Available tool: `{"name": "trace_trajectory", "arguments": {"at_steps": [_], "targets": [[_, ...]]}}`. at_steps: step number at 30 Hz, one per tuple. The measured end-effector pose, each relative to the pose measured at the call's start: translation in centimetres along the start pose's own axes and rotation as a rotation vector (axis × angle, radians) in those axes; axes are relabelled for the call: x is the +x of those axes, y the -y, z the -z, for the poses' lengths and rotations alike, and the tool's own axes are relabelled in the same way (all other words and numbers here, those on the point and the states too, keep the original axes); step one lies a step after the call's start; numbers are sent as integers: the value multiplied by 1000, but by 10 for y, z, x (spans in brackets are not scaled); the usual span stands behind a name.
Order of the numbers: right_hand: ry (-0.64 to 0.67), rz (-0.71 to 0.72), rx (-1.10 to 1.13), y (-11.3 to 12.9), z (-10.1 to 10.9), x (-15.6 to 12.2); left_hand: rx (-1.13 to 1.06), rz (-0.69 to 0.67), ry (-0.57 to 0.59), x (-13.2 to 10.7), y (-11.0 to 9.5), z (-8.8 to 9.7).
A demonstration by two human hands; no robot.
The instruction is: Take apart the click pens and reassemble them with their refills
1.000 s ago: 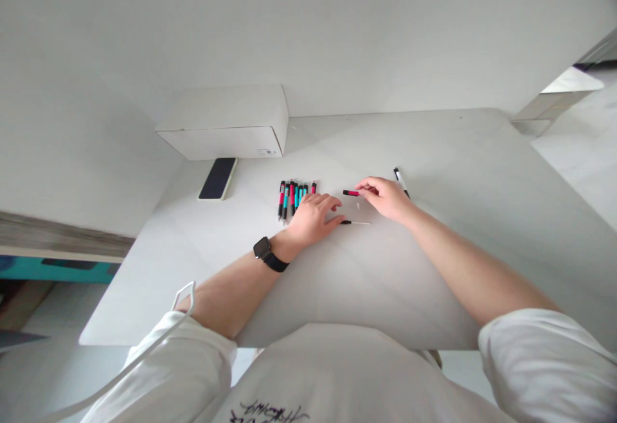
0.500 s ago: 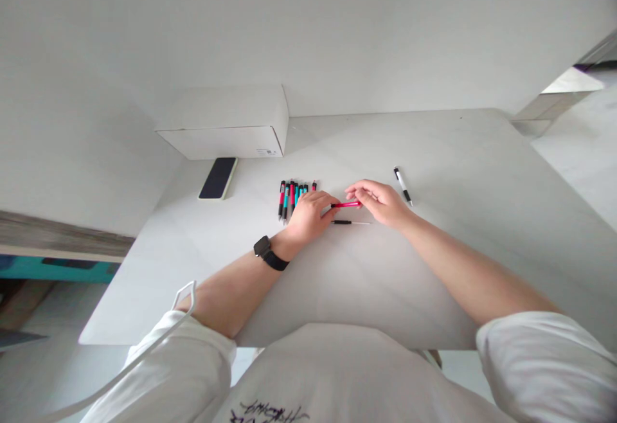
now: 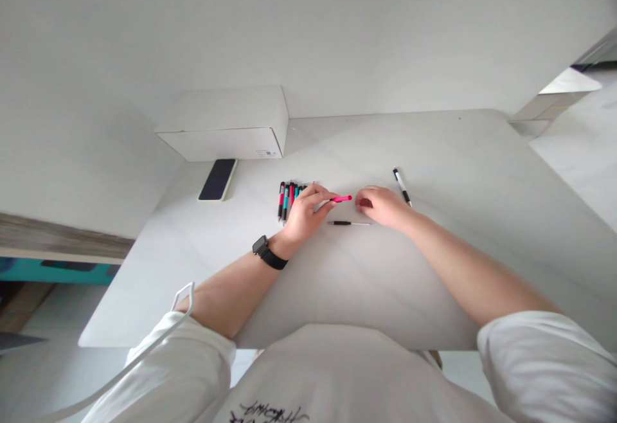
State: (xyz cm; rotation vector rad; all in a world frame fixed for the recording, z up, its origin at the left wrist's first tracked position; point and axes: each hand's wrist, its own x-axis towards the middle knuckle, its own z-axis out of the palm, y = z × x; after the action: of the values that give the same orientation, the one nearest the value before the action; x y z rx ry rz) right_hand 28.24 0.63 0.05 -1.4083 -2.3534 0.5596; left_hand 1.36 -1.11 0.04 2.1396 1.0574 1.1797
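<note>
My left hand [image 3: 304,212], with a black watch on its wrist, pinches a pink pen barrel [image 3: 341,198] that points to the right. My right hand [image 3: 380,205] is curled just right of it, fingers closed on a small dark red pen piece [image 3: 363,202]. A thin pen refill [image 3: 349,222] with a black end lies on the white table [image 3: 453,153] below both hands. A row of several pink and teal pens [image 3: 288,195] lies just behind my left hand.
A white cardboard box [image 3: 226,123] stands at the table's back left, with a dark phone [image 3: 218,179] lying in front of it. A black-and-white pen [image 3: 401,185] lies right of my right hand. The table's near edge runs just before my body.
The pink barrel passed from my right hand into my left hand. My two hands met over the refill, then drew slightly apart, with the right hand curling shut on a small piece.
</note>
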Motion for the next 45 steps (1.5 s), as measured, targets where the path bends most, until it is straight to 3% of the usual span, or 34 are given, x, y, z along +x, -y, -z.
{"name": "trace_trajectory", "arguments": {"at_steps": [4,13,19,26,29,36,42,45], "targets": [[-54,-43,152,4,3,1,-20,-9,18,1,-1,0],[-319,-55,629,26,18,-1,99,23,70,1,0,0],[-373,-49,667,25,15,-1,128,-7,74,1,0,-1],[-382,103,553,32,17,-3,119,12,71,1,0,-1],[-362,78,573,33,13,-4,114,9,70,1,-1,0],[-92,-42,745,33,3,-2,138,-50,105,1,-3,-2],[-284,-102,853,22,7,3,192,-19,122,-1,2,-3],[-306,-135,890,9,5,7,205,-18,146,-2,2,-2]]}}
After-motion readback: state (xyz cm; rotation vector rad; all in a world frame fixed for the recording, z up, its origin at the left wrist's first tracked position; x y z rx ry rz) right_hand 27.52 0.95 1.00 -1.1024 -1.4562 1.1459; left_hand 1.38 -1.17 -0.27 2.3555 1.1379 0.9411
